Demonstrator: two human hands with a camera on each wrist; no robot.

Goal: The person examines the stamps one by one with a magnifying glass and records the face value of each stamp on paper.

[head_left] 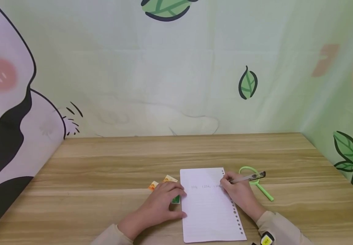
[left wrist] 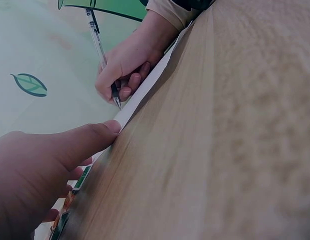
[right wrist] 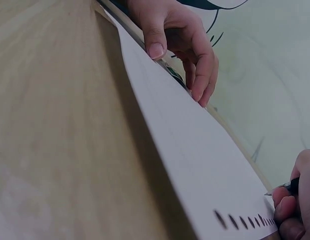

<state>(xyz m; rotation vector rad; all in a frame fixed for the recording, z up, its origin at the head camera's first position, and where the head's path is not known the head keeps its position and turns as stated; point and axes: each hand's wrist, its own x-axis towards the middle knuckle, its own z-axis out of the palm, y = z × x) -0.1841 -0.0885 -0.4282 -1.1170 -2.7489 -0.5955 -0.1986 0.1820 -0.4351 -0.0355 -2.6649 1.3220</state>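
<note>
A white sheet of lined loose-leaf paper (head_left: 208, 214) lies on the wooden table, its punched edge on the right. Short handwritten figures (head_left: 205, 186) run across its upper part. My right hand (head_left: 241, 192) pinches a clear-barrelled pen (head_left: 250, 177) with a black grip, its tip at the end of that row of writing. Thumb and fingertips of my left hand (head_left: 161, 202) rest on the sheet's left edge, fingers spread. Beneath and behind that hand lie small printed cards (head_left: 170, 178), partly hidden; a green one (head_left: 175, 199) shows beside the paper.
A green-rimmed magnifying glass (head_left: 265, 192) lies to the right of the paper, partly behind the right hand and pen. The wooden table (head_left: 103, 163) meets a printed cloth backdrop (head_left: 164, 85) at the back and sides. A watch-like device (head_left: 266, 239) sits at the right sleeve.
</note>
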